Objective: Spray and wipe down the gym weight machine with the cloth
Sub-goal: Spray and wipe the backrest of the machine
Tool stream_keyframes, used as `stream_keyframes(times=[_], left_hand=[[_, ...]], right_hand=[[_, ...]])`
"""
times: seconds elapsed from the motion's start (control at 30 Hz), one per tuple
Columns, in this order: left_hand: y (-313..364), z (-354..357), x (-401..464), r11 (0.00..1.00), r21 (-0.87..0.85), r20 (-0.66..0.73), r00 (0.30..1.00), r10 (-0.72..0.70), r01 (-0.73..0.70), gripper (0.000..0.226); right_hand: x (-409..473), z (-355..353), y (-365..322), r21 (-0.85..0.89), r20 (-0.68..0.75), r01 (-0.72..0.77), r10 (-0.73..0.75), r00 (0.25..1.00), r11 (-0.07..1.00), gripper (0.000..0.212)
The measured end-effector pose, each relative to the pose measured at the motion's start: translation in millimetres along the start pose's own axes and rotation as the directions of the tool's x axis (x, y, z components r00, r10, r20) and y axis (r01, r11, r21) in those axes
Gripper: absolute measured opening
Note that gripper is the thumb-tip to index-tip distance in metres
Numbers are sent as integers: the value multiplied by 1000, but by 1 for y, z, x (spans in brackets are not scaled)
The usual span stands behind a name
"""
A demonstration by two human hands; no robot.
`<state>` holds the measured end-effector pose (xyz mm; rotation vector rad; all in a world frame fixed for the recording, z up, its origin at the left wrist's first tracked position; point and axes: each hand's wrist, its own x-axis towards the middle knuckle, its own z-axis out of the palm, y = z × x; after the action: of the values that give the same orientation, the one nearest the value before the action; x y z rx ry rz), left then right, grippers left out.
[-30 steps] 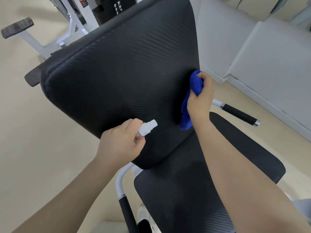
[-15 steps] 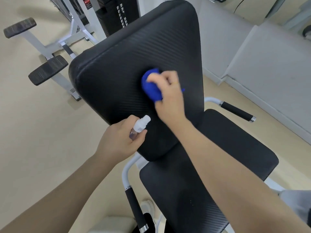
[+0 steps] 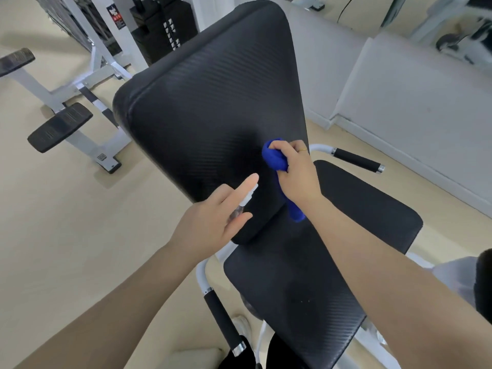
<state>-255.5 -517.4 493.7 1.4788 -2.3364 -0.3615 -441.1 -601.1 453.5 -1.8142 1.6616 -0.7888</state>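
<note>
The weight machine's black padded backrest point(image 3: 213, 107) fills the middle of the view, with its black seat pad point(image 3: 332, 262) below it. My right hand point(image 3: 296, 171) grips a bunched blue cloth point(image 3: 274, 158) and presses it against the lower right part of the backrest; a tail of the cloth hangs down past my wrist. My left hand point(image 3: 213, 222) holds a small clear spray bottle point(image 3: 243, 205) with a white nozzle near the backrest's lower edge, index finger stretched out over the nozzle.
White handles with black grips stick out at the seat's right point(image 3: 356, 161) and front left point(image 3: 222, 320). A white frame with black foot pads point(image 3: 60, 126) stands on the beige floor at left. A weight stack point(image 3: 165, 27) is behind. Grey wall panels point(image 3: 412, 102) run along the right.
My right hand has slid the cloth from the middle of the backrest down and to the right. My left index finger has lifted and straightened over the bottle's nozzle.
</note>
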Motion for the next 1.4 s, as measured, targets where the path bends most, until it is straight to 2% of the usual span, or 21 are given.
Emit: stream_keyframes(times=[0.17,0.3,0.37,0.43,0.5,0.57,0.67,0.77,0.83,0.93,1.03,1.1,1.17,1.27,1.33,1.4], left_hand=[[4,7,0,998,47,6,999,40,-41,50],[9,14,3,992,90,40,995,-93,89,46],[14,17,3,986,7,74,984,-165,165,49],[18,18,6,958,-148,111,966,-232,247,48],[24,19,12,864,-372,143,941,-308,339,49],[30,22,20,768,-530,114,928,-355,359,54],[34,29,33,725,-597,61,920,-387,344,59],[30,36,39,761,-569,25,932,-363,311,65],[27,38,40,813,-518,4,951,-310,268,64],[25,44,37,928,-323,5,980,-197,188,63],[21,55,32,968,-18,35,967,-251,252,54],[19,65,32,954,203,13,974,-227,220,49],[20,77,37,895,433,-35,994,-106,111,55],[26,88,59,844,535,7,1000,14,-16,73],[28,95,79,797,603,6,1000,28,-26,73],[25,109,96,761,649,1,1000,-15,11,74]], right_hand=[[-23,-8,7,0,-32,-70,70,997,998,50],[-36,-12,9,-4,-38,-88,88,995,996,50],[-39,-14,9,33,-21,-109,110,994,993,47],[-36,-17,9,104,34,-114,111,993,988,41],[-32,-22,7,216,126,-114,88,988,970,37],[-31,-28,4,350,246,-146,60,967,925,39],[-31,-35,-1,504,396,-217,-1,918,836,55],[-28,-39,2,606,423,-248,-42,905,756,50],[-27,-41,5,648,446,-292,-39,894,703,48],[-26,-40,10,645,494,-341,-33,869,684,46],[-24,-37,15,580,470,-320,14,883,749,46],[-23,-36,27,499,356,-301,124,926,812,48],[-25,-39,42,418,243,-360,279,929,834,50],[-28,-47,67,333,177,-416,377,909,846,50],[-27,-53,78,332,128,-423,404,906,843,47],[-22,-56,88,369,70,-428,435,898,825,45]])
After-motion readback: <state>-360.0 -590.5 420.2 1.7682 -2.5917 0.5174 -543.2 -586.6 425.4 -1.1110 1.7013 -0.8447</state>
